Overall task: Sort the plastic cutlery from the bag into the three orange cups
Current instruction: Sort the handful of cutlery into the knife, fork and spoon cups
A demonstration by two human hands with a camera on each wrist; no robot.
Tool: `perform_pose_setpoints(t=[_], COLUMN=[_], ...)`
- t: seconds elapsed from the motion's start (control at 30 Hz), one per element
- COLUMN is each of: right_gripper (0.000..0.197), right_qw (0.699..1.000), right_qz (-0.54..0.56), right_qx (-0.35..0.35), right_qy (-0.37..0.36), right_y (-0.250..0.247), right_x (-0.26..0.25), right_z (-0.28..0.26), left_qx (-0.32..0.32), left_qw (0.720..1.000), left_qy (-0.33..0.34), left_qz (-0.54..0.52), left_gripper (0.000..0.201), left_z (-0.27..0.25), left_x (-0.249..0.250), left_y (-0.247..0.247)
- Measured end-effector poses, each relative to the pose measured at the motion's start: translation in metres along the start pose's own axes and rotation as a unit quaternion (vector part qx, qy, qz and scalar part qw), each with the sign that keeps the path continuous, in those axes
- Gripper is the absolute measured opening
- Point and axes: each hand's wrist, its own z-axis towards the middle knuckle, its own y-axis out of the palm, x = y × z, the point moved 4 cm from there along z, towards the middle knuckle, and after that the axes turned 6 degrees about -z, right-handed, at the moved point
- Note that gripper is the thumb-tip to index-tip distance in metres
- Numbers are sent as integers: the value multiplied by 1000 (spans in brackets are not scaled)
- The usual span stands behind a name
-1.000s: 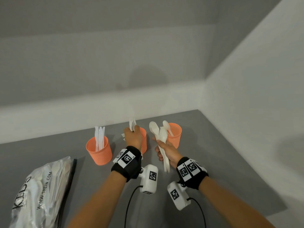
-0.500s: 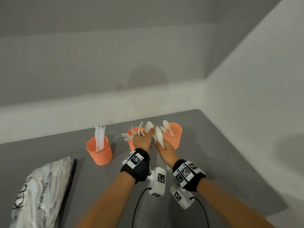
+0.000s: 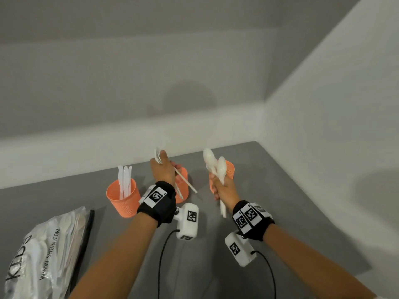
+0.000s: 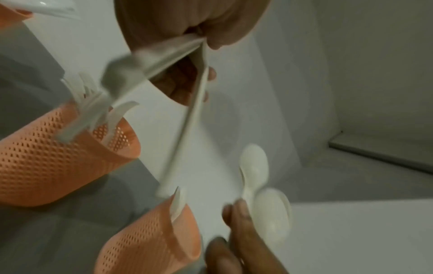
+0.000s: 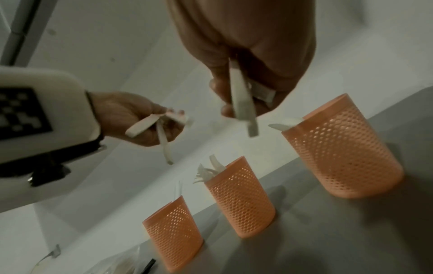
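Note:
Three orange mesh cups stand in a row on the grey table. The left cup (image 3: 123, 195) holds knives, the middle cup (image 5: 241, 202) holds forks, and the right cup (image 5: 339, 157) holds spoons. My left hand (image 3: 162, 169) is raised over the middle cup (image 3: 184, 186) and pinches a few white forks (image 4: 194, 103), handles fanned down and to the right. My right hand (image 3: 222, 188) grips a bundle of white spoons (image 3: 212, 162) upright in front of the right cup (image 3: 230, 171). The clear cutlery bag (image 3: 43, 251) lies at the lower left.
A white wall runs close behind the cups, and another wall closes the table's right side. Black cables (image 3: 160, 262) hang from the wrist cameras over the near table. Bare grey tabletop (image 3: 280, 201) shows to the right of the cups.
Half a second ago both hands met over the middle cup. They have since parted: the left hand lifted away with forks, the right hand moved right with the spoons.

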Motion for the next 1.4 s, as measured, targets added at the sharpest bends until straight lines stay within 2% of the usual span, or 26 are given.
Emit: perform_pose_setpoints(t=[0.1,0.2,0.33,0.47,0.63,0.8,0.87,0.93,1.0,1.03,1.1,1.17,1.33,1.4], right_gripper=[16,16,35,36,35,45,37,29,20,16,27,27,13,14], right_qw=[998,991,976,964,969,980,983,986,984,982,981,981,977,971], right_qz=[27,86,93,121,118,42,24,-4,-59,-66,-66,-86,-162,-190], right_qx=[52,103,194,235,216,189,176,165,170,175,182,172,129,126], right_qy=[-12,-19,-29,-26,5,52,54,37,15,15,1,-21,-55,-73], right_y=[-19,-36,-49,-49,-38,-33,-33,-32,-32,-31,-31,-31,-32,-35], right_x=[-10,-29,-46,-48,-29,1,10,13,17,19,20,16,16,18], right_z=[12,24,49,73,94,106,107,107,109,110,110,109,112,111], left_qx=[-8,2,34,29,-3,-43,-57,-63,-54,-49,-53,-60,-46,-49], left_qw=[1000,1000,996,989,982,964,940,901,879,882,912,926,930,918], left_qy=[-6,10,73,140,155,159,169,190,202,200,184,175,166,178], left_qz=[3,2,-31,25,105,209,292,384,429,423,363,330,325,352], left_gripper=[19,36,37,42,46,46,50,46,45,46,40,34,37,42], left_z=[17,27,41,54,69,73,75,77,78,79,79,79,79,77], left_x=[4,15,34,37,3,-28,-36,-39,-40,-40,-42,-45,-45,-45], left_y=[-9,-12,-7,9,19,20,18,17,18,19,19,19,17,15])
